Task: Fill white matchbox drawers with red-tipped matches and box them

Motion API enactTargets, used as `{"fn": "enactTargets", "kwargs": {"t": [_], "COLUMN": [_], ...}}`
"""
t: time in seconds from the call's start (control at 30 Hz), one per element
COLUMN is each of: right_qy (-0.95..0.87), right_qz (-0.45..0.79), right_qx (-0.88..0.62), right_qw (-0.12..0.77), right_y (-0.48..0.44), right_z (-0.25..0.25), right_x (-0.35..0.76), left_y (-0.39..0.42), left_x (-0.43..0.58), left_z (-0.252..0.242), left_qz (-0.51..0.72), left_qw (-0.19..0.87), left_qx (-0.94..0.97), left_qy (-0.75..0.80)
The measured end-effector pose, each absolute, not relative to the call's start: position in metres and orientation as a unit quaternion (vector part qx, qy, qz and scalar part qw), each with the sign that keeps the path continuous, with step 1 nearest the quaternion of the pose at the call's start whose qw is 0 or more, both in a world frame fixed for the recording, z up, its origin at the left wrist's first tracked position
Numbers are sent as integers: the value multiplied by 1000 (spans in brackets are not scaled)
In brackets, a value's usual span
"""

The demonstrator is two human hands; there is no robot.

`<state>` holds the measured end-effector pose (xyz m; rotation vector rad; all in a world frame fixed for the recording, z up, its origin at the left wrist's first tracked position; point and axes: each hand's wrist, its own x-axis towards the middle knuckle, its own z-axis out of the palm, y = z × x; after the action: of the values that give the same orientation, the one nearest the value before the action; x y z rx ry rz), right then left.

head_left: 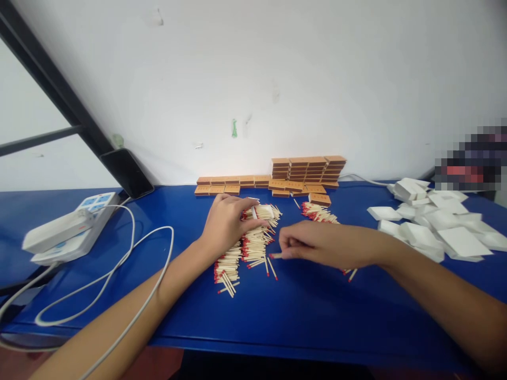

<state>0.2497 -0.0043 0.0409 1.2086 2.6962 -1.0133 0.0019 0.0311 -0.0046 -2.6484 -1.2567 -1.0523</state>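
My left hand point(227, 221) grips a small white matchbox tray point(263, 212) between thumb and fingers, above the heaps of matches. Matches lie inside that tray. In my right hand point(312, 244), thumb and fingertips pinch a match or a few, red heads pointing left; how many I cannot tell. Below the tray spreads a pile of red-headed matches point(253, 247), with another row of matches point(227, 266) to its left. Behind my right hand is a further pile of matches point(319, 212), partly hidden by the hand.
Orange-brown matchboxes point(308, 168) stand stacked against the wall, with a lower row point(233, 182) to the left. White empty trays point(439, 219) are heaped at the right. On the left are a power strip point(85, 227), a phone point(127, 172) and a white cable point(134, 245) crossing my left forearm.
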Motion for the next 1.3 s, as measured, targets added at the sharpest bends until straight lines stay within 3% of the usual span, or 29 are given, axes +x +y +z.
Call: {"fn": "enactTargets", "kwargs": {"t": [0.17,0.33,0.77,0.97,1.13,1.3], "right_qy": [863,878,883,910,913,912], "right_qz": [-316,-167,-72,-146,-171,-312], "right_qx": [389,413,395,348,330,254], "right_qw": [-66,-174,-244,-171,-165,-82], "right_y": [4,9,14,8,11,5], "right_z": [40,28,16,22,25,17], "right_x": [250,244,243,244,248,244], "left_y": [31,28,25,30,29,27], "left_x": [2,5,8,5,5,6], "left_z": [-6,-5,-2,-6,-4,0], "left_qz": [-338,-336,-348,-350,-345,-348], "left_qw": [10,5,-49,-29,-29,-33], "left_qx": [-854,-869,-866,-851,-847,-838], "left_qy": [-396,-363,-355,-389,-404,-420]}}
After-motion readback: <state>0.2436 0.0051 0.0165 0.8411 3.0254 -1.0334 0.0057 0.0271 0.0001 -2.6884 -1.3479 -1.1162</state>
